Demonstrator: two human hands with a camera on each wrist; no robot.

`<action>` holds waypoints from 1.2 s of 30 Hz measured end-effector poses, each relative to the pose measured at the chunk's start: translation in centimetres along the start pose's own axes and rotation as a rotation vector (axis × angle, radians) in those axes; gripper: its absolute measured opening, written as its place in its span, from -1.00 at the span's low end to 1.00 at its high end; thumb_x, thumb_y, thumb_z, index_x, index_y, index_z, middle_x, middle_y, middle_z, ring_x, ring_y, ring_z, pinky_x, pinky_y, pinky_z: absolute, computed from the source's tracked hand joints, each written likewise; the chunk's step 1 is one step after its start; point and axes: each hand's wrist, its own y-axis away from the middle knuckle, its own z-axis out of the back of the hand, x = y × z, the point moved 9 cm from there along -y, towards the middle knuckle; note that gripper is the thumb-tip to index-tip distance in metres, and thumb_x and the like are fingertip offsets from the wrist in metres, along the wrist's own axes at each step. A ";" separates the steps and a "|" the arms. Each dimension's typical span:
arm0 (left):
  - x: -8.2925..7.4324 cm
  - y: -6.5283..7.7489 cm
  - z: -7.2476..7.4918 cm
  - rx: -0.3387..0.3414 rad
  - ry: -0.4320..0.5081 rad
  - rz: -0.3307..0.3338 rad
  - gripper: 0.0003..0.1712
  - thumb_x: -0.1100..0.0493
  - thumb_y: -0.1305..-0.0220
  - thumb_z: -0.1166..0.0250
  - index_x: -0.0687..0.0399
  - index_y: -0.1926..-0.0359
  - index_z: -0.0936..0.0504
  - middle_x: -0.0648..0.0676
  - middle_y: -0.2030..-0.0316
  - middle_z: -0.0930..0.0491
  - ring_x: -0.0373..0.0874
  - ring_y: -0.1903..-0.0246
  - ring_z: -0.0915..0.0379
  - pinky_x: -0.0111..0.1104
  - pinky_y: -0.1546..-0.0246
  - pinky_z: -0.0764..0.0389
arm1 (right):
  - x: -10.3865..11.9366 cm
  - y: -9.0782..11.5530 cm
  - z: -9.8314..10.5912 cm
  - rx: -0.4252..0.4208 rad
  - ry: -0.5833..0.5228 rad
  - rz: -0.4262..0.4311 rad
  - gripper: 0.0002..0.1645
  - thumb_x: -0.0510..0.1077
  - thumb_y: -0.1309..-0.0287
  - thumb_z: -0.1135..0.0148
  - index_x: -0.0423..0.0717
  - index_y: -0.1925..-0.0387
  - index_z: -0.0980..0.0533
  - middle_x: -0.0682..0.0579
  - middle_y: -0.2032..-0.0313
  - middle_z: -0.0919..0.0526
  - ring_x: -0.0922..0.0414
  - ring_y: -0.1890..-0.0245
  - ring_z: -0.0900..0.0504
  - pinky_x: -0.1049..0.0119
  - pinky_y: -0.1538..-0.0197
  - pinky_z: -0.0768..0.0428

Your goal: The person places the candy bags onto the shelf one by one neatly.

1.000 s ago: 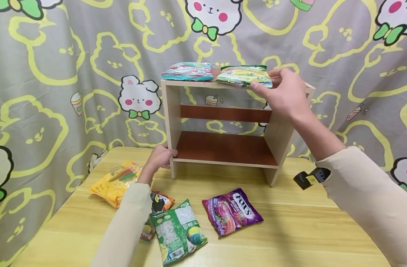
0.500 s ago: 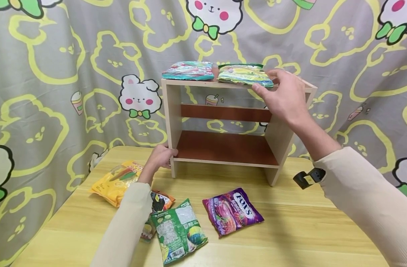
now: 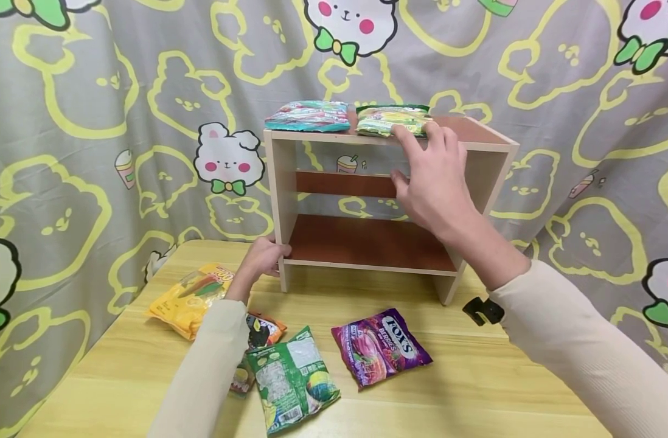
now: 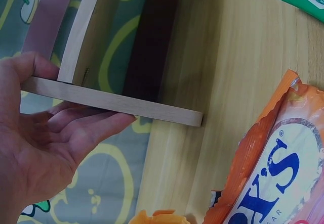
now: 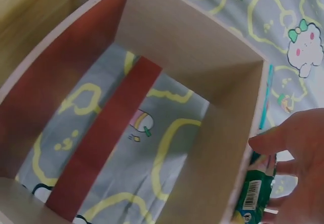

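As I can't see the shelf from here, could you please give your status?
Left hand grips shelf unit. Right hand at green-and-yellow candy bag, lying on top. Teal candy bag alongside, apparently not blocking.

Head view, lower left: yellow bag [image 3: 188, 299] partly hidden behind left sleeve [image 3: 210, 365]; orange-black packet [image 3: 267, 331] also partly behind it; small packet [image 3: 241, 379] at left edge of green packet [image 3: 294, 380] mostly covered, kind unclear. Upper middle: right hand [image 3: 435, 179] masks part of green-yellow packet [image 3: 386, 118], print unreadable. Left wrist view: orange packet [image 4: 283, 163] cut off at right and bottom edges.
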 end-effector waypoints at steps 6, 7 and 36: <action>0.3 -0.2 0.0 -0.003 0.000 0.003 -0.49 0.10 -0.11 -0.21 0.19 -0.10 -0.49 0.31 0.09 -0.55 0.19 0.17 -0.59 -0.11 0.41 -0.68 | -0.1 0.2 -1.1 -0.023 0.024 0.022 -0.28 -0.14 -0.10 -0.20 0.12 -0.31 -0.24 -0.30 -0.15 -0.26 -0.21 -0.20 -0.16 -0.13 -0.25 -0.09; 0.2 -0.2 0.0 -0.003 -0.004 0.001 -0.48 0.10 -0.11 -0.21 0.19 -0.11 -0.49 0.31 0.09 -0.56 0.16 0.20 -0.60 -0.12 0.42 -0.68 | -0.2 0.2 -1.1 -0.024 0.024 0.023 -0.28 -0.14 -0.10 -0.20 0.13 -0.31 -0.24 -0.30 -0.15 -0.26 -0.21 -0.20 -0.16 -0.13 -0.26 -0.09; 0.3 -0.2 0.0 -0.004 -0.016 0.002 -0.50 0.07 -0.13 -0.21 0.19 -0.09 -0.51 0.31 0.07 -0.56 0.27 0.10 -0.55 -0.11 0.38 -0.68 | -0.9 -2.4 -3.3 0.087 -0.004 -0.071 -0.28 -0.19 -0.13 -0.07 0.12 -0.36 -0.21 -0.27 -0.22 -0.27 -0.14 -0.29 -0.15 -0.01 -0.37 0.01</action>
